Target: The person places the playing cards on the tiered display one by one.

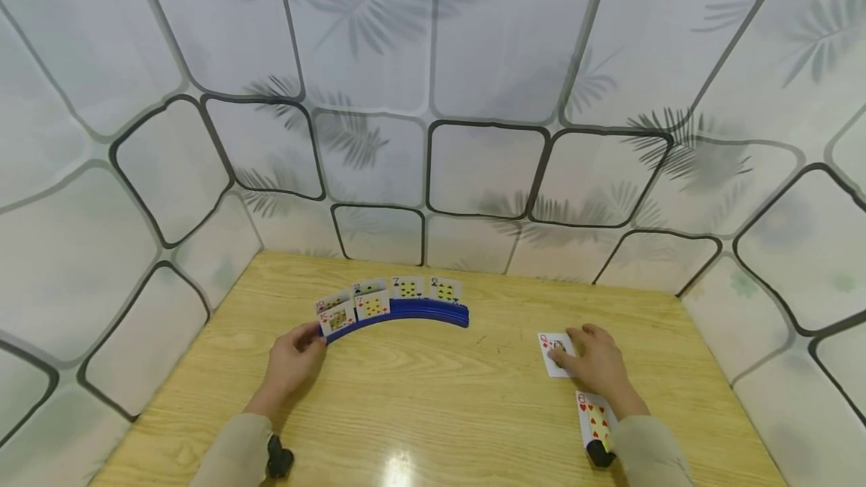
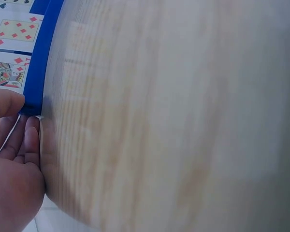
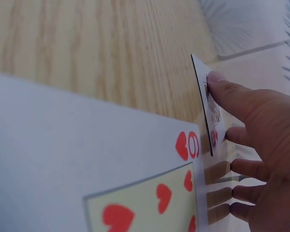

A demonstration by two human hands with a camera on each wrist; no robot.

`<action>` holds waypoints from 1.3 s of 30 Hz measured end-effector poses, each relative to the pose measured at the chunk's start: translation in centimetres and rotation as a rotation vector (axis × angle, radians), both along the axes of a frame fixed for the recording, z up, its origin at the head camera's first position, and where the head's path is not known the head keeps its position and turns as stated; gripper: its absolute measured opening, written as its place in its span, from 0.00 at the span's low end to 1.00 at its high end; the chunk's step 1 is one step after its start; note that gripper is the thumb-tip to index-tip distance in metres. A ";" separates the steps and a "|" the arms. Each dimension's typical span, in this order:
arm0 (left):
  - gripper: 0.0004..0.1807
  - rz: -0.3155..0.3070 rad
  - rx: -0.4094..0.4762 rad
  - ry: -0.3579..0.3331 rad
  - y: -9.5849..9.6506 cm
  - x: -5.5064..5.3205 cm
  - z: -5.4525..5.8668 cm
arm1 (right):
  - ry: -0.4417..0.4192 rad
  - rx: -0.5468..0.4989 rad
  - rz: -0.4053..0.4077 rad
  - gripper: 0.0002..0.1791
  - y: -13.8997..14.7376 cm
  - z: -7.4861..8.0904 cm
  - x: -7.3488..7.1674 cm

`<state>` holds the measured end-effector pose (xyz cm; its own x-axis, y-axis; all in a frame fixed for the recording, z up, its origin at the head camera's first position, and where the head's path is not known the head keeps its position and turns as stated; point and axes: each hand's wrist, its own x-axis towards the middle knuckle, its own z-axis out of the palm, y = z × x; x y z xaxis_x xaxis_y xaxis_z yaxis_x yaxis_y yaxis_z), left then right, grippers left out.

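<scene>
A curved blue card holder (image 1: 419, 311) stands on the table with several playing cards upright in it. My left hand (image 1: 295, 358) grips its left end, thumb by the king of diamonds (image 1: 337, 319), with the other fingers beneath and behind in the left wrist view. Beside that king stands the seven of diamonds (image 1: 373, 306). Over to the right, my right hand (image 1: 598, 363) holds a red queen card (image 1: 551, 367), the thumb on its face and the index finger at its edge. Its other fingers reach past the card in the right wrist view.
A six of hearts (image 1: 595, 419) lies face up near my right wrist. More cards, including a black seven (image 1: 408, 288) and a black six (image 1: 446, 290), form the holder's back row. A patterned curtain (image 1: 487, 171) surrounds the wooden table (image 1: 433, 412) at the back and sides.
</scene>
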<state>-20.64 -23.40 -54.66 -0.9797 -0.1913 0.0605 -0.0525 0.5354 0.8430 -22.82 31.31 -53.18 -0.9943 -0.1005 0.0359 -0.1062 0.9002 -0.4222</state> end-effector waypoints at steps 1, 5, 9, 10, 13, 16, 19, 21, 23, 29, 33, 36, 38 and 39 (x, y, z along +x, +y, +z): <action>0.19 0.000 -0.006 0.000 0.0 0.0 0.0 | 0.001 -0.003 -0.001 0.40 0.0 0.0 0.0; 0.19 -0.003 -0.011 -0.002 0.0 0.0 0.0 | 0.000 -0.011 -0.006 0.39 -0.1 0.1 0.1; 0.20 -0.007 -0.013 -0.005 0.0 0.0 0.1 | 0.001 -0.026 -0.009 0.38 -0.1 0.1 0.0; 0.20 -0.008 -0.013 -0.005 0.0 0.0 0.1 | 0.001 -0.029 -0.010 0.38 -0.1 0.1 0.0; 0.20 -0.009 -0.017 -0.005 -0.1 -0.1 0.1 | -0.002 -0.034 -0.013 0.38 -0.1 0.2 -0.1; 0.19 -0.009 -0.017 0.000 -0.1 0.0 0.1 | -0.007 -0.035 -0.016 0.37 -0.2 0.3 -0.2; 0.19 -0.008 -0.014 0.003 -0.2 0.0 0.0 | -0.007 -0.030 -0.018 0.36 -0.2 0.4 -0.4; 0.19 -0.011 -0.009 0.006 -0.2 0.0 0.0 | -0.007 -0.027 -0.017 0.36 -0.2 0.4 -0.5; 0.19 -0.014 -0.004 0.008 -0.2 -0.1 -0.1 | -0.013 -0.033 -0.021 0.36 -0.1 0.3 -0.5; 0.19 -0.011 -0.011 0.009 -0.2 -0.1 0.0 | -0.036 -0.094 -0.066 0.39 -0.3 0.3 -0.7; 0.19 -0.011 -0.004 0.011 -0.2 -0.1 0.1 | -0.022 -0.140 -0.108 0.38 -0.6 0.4 -1.0; 0.19 -0.015 0.005 0.012 -0.1 0.0 0.2 | -0.009 -0.161 -0.115 0.35 -0.7 0.4 -1.1; 0.19 -0.017 0.008 0.010 -0.1 0.0 0.2 | -0.003 -0.169 -0.110 0.32 -0.8 0.6 -1.2; 0.19 -0.017 0.009 0.009 -0.1 0.1 0.2 | -0.001 -0.175 -0.109 0.30 -0.8 0.6 -1.2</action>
